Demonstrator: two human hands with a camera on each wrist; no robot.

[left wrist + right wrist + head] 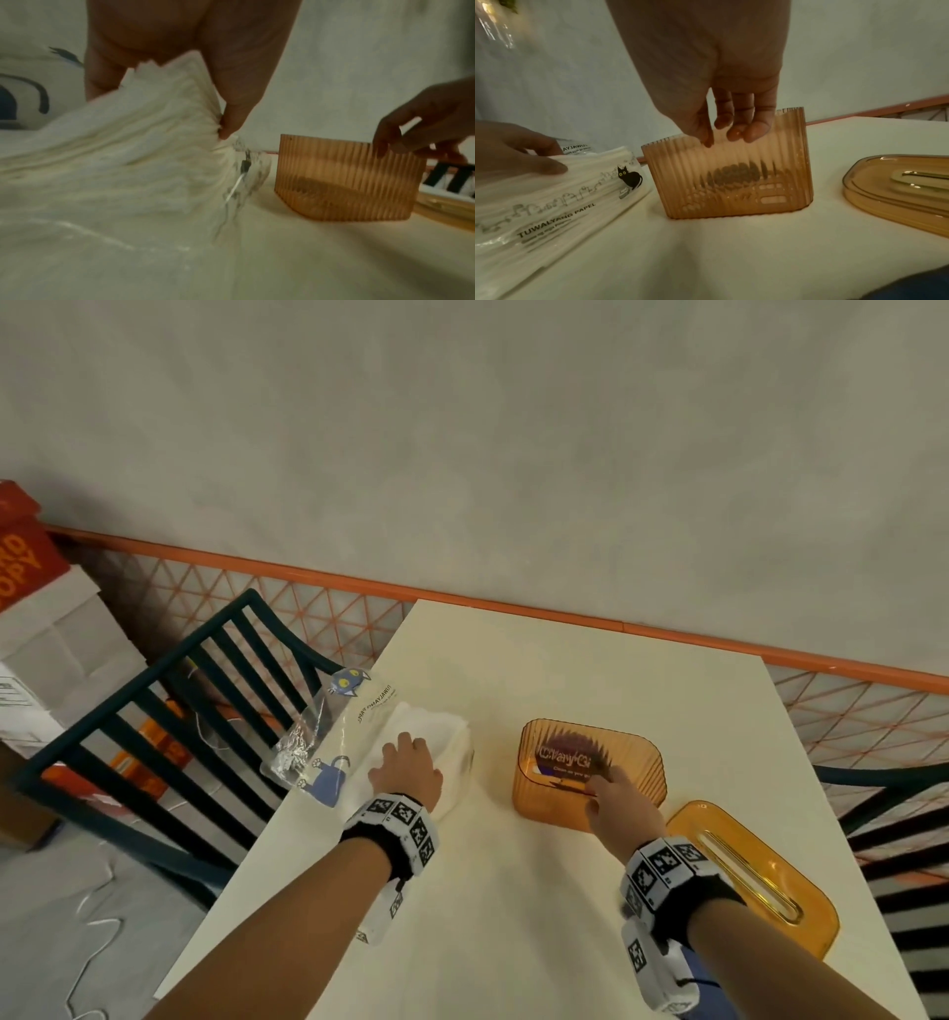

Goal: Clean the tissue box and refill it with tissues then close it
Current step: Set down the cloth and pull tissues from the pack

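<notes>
An amber ribbed tissue box [637, 762] stands open on the cream table [513, 891], with a dark label showing through its floor. My right hand [603, 780] pinches its near wall at the rim; in the right wrist view the thumb is outside and the fingers [754, 130] inside the tissue box [731, 182]. The box's amber lid [755, 875] lies flat to its right. My left hand [411, 752] grips a stack of white tissues [441, 726] lying in its opened clear wrapper [328, 747]. The thumb [236, 101] presses the side of the tissue stack [128, 152].
A dark green slatted chair [154, 711] stands at the table's left edge and another [898, 814] at the right. An orange mesh railing [513, 603] runs behind the table. Cardboard boxes [41, 618] are stacked at the far left.
</notes>
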